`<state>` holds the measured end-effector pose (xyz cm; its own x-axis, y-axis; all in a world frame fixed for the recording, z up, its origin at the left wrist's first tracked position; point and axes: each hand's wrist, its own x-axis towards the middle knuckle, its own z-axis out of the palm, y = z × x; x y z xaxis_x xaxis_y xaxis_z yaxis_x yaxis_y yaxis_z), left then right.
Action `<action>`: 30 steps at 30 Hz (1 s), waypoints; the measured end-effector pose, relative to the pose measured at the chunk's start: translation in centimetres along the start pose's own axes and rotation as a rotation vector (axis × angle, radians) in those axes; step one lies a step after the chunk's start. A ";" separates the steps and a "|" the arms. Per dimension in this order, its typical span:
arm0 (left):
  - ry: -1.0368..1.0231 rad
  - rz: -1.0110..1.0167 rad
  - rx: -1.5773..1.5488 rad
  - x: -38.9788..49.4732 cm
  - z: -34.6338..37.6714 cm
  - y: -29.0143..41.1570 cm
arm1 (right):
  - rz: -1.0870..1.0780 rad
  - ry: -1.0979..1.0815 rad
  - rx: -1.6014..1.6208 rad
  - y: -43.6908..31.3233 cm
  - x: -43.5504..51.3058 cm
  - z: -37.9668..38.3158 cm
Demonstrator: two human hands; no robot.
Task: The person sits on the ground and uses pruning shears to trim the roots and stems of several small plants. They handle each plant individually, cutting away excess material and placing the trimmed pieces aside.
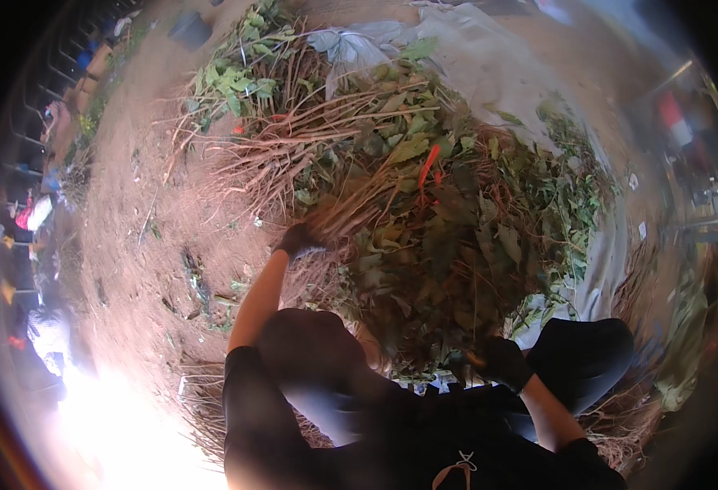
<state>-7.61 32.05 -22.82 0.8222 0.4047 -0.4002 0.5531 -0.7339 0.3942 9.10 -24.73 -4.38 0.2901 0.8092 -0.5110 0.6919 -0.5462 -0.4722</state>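
My left hand (298, 239), in a dark glove, grips the lower ends of a bundle of thin brown stems (359, 208), which look blurred. Orange-red ties (428, 168) show among the leaves beyond these stems. Between my knees and in front of me lies a thick heap of green and brownish leaves (438, 288). My right hand (507, 362), gloved too, is low by the near edge of the heap, beside my right knee. A small yellow-orange spot shows at its fingers; what it is, and whether the hand grips it, I cannot make out.
More leafy stems (285, 147) lie ahead, their root ends pointing left over bare brown soil (150, 202). Pale plastic sheeting (487, 55) spreads at the far right. Cut stems (202, 398) lie behind my left side, and roots (622, 422) behind my right. A dark bucket (190, 29) stands far left.
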 end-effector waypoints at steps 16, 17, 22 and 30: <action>0.343 0.022 0.209 -13.0 -28.5 16.3 | -0.098 0.097 -0.154 1.4 -1.9 0.9; 0.357 0.049 0.097 -13.8 -29.3 16.6 | -0.106 0.082 -0.164 1.4 -1.6 0.9; 0.426 0.035 -0.697 -14.0 -27.1 19.5 | -0.092 0.027 -0.096 0.8 -1.4 -1.0; 0.515 0.287 -1.070 -17.0 -22.6 25.4 | -0.231 0.440 0.457 -8.7 2.4 -14.7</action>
<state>-4.50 18.88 12.71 0.7552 0.6490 0.0917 -0.0253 -0.1109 0.9935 13.53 -14.85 9.03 0.4772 0.8763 -0.0661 0.4473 -0.3069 -0.8401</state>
